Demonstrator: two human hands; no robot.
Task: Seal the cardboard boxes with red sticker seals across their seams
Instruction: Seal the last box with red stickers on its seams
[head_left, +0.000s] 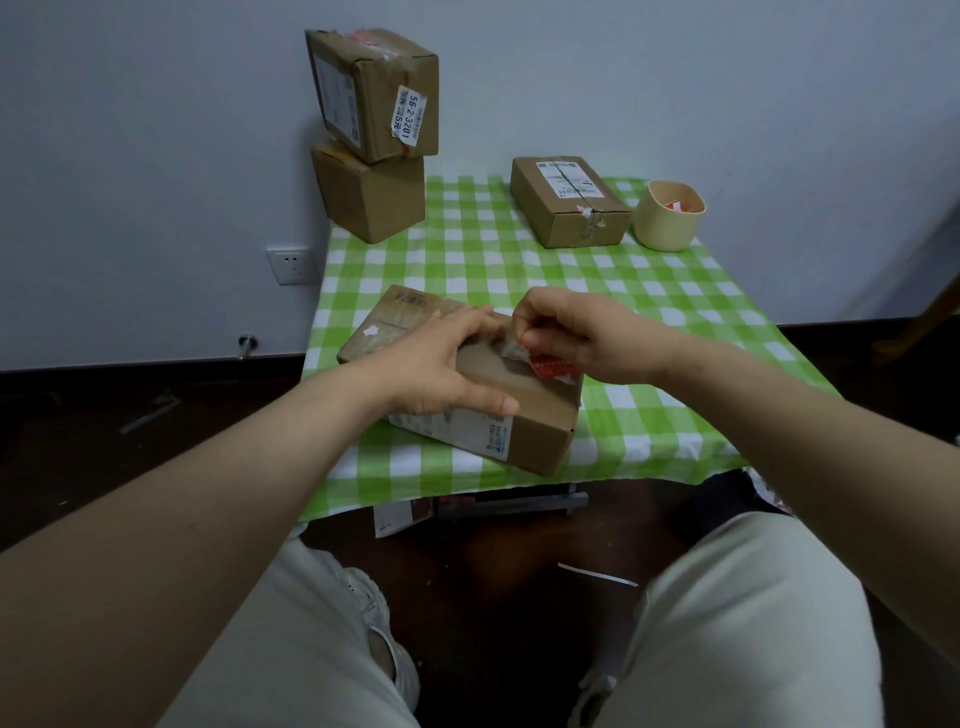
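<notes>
A green-and-white checked tablecloth (675, 291) is spread ahead, a white wall socket (292, 265) sits to its left, and a white paper strip (597, 574) lies on the dark floor (493, 623).

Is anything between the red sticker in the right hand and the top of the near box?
Nothing visible. The right hand pinches the red sticker right at the top of the near box. The left hand rests on the box to the sticker's left, not over that spot.
</notes>
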